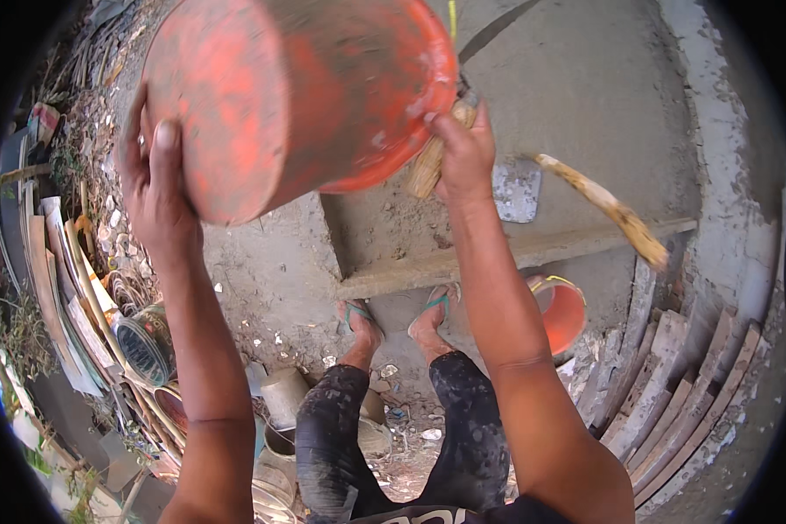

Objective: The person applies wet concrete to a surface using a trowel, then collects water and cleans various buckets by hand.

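A cement-smeared orange bucket [341, 96] is tipped on its side in the air, its base turned to the left and its rim to the right. My left hand [162, 175] is spread against the base and lower side. My right hand [465, 157] is closed at the rim and also around a rough wooden handle [428, 166]. A thin dark blade [498, 26] shows beyond that handle, seen edge-on. The bucket's inside is hidden. Below lies wet grey cement [585, 96], with a flat metal plate [516, 190] and a wooden stick [607, 205] beside it.
A low ledge [515, 258] crosses in front of my feet [432, 310]. Another orange bucket [561, 314] stands at right, near stacked planks [672, 393]. Boards and scrap [70, 288] line the left side. Several used containers [286, 397] lie by my legs.
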`<state>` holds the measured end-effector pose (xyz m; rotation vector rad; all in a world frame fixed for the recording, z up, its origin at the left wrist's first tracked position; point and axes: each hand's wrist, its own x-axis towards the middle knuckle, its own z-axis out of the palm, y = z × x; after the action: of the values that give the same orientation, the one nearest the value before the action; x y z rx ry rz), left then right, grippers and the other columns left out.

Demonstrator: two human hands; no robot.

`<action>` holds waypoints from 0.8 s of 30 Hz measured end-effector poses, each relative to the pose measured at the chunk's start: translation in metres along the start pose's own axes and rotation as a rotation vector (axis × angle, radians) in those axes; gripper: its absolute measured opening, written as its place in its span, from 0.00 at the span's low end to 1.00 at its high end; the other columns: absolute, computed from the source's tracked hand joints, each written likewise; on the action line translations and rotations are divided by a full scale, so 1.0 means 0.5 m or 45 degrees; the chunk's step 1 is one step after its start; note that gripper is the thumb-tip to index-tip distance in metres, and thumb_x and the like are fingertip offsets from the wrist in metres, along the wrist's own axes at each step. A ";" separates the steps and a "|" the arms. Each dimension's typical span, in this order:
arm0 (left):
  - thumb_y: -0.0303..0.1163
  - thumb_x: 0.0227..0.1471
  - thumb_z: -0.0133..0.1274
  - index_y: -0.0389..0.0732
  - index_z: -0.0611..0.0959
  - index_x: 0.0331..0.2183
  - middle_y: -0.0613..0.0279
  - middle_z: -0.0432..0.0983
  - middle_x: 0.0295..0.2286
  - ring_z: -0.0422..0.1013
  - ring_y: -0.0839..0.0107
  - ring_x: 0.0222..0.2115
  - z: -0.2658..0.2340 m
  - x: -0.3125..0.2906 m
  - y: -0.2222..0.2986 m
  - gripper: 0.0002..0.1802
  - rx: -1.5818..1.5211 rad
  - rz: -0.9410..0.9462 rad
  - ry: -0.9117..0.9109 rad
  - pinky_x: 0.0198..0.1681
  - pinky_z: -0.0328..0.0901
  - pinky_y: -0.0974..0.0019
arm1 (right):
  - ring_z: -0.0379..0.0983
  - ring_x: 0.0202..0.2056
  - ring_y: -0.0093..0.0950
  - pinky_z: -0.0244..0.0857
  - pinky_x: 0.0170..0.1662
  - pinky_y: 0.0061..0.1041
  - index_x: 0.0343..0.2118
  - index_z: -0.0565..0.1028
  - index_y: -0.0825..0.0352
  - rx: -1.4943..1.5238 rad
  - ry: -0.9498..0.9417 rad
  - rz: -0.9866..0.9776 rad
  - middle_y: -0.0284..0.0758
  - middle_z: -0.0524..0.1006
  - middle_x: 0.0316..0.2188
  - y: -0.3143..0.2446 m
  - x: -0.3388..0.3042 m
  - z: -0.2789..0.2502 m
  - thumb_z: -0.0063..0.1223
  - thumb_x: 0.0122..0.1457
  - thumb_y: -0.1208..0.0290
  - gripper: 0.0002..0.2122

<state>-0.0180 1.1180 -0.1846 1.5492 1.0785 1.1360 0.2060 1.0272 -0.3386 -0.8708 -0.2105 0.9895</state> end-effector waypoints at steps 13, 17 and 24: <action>0.38 0.51 0.62 0.38 0.55 0.64 0.51 0.60 0.60 0.55 0.60 0.62 0.233 -0.095 -0.676 0.47 -0.531 -0.885 -0.338 0.67 0.45 0.59 | 0.76 0.35 0.28 0.73 0.39 0.31 0.47 0.67 0.66 -0.311 0.581 0.342 0.37 0.76 0.37 0.297 0.111 -0.496 0.51 0.57 0.83 0.15; 0.44 0.54 0.56 0.37 0.57 0.63 0.53 0.60 0.59 0.59 0.62 0.59 -0.036 -0.153 -0.417 0.43 -0.075 -0.843 -0.190 0.62 0.52 0.59 | 0.75 0.32 0.23 0.74 0.35 0.25 0.55 0.67 0.67 -0.680 0.303 0.479 0.36 0.76 0.37 0.102 0.025 -0.198 0.52 0.50 0.81 0.25; 0.61 0.63 0.39 0.42 0.67 0.60 0.60 0.70 0.54 0.66 0.63 0.53 -0.324 -0.247 -0.092 0.37 0.076 -1.233 0.230 0.54 0.61 0.57 | 0.75 0.31 0.44 0.69 0.31 0.43 0.34 0.68 0.64 -1.098 -0.412 -0.090 0.40 0.75 0.27 0.188 -0.237 0.339 0.57 0.54 0.69 0.10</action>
<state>-0.2055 1.0352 -0.2245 0.7617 1.7196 0.5587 -0.0095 1.0486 -0.2699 -1.4606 -0.9875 0.9678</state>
